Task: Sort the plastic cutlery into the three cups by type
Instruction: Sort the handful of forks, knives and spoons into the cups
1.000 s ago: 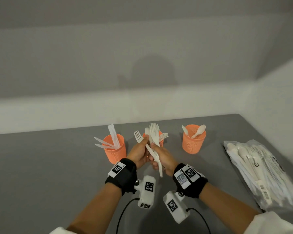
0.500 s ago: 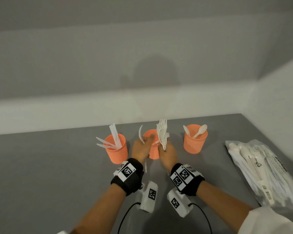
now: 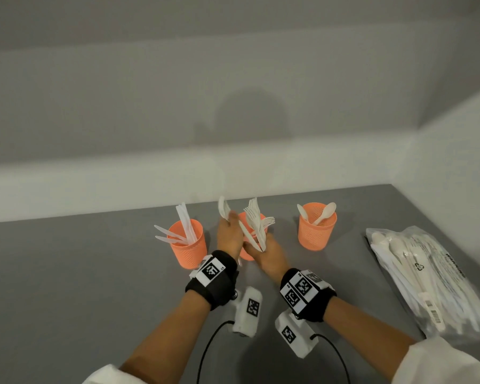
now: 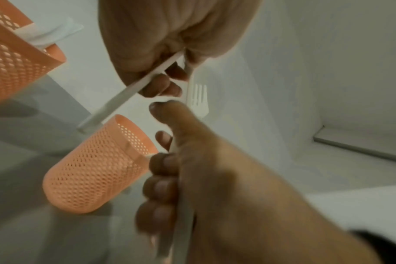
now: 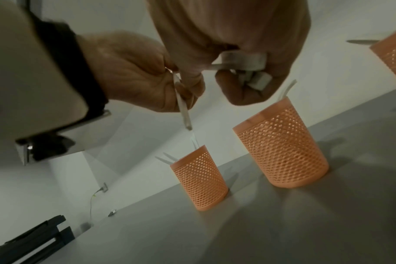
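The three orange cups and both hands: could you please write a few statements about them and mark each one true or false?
1. The left cup holds knives. True.
2. The right cup holds forks. False: two spoons stand in it.
3. The right hand grips a bunch of forks. True.
4. The left hand is empty. False: it holds a single white piece of cutlery.
5. The plastic bag of cutlery lies to the left of the cups. False: it lies to their right, on the grey table.
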### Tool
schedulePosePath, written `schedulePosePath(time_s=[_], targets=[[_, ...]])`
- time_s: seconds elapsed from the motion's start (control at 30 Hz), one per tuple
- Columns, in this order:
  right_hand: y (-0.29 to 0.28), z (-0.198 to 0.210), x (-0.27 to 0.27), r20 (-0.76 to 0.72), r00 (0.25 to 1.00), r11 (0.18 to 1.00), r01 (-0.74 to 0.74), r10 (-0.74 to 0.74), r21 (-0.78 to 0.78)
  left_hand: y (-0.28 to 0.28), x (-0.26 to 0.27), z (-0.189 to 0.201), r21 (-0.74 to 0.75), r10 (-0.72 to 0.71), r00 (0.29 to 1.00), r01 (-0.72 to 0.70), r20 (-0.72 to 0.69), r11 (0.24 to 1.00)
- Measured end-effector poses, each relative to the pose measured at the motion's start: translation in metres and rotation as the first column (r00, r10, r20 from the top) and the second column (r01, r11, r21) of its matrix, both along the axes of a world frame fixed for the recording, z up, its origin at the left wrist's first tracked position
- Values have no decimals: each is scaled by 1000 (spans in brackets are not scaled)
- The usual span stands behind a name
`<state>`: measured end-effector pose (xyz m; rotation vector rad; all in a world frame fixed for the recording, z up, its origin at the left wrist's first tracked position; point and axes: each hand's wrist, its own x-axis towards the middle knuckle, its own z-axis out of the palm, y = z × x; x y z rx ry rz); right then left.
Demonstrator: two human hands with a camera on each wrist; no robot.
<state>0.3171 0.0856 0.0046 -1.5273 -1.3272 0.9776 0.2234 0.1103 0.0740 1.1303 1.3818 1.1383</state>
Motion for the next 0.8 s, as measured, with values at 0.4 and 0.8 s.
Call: schedulePosePath(time_s=[0.4, 0.8], targets=[[-1, 9, 0, -252, 965, 986, 34, -75, -161, -8, -21, 10, -114, -111, 994, 111, 7, 987], [-5, 20, -14, -283, 954, 985, 55, -101, -164, -25, 2, -15, -45, -102, 991, 107, 89, 993]])
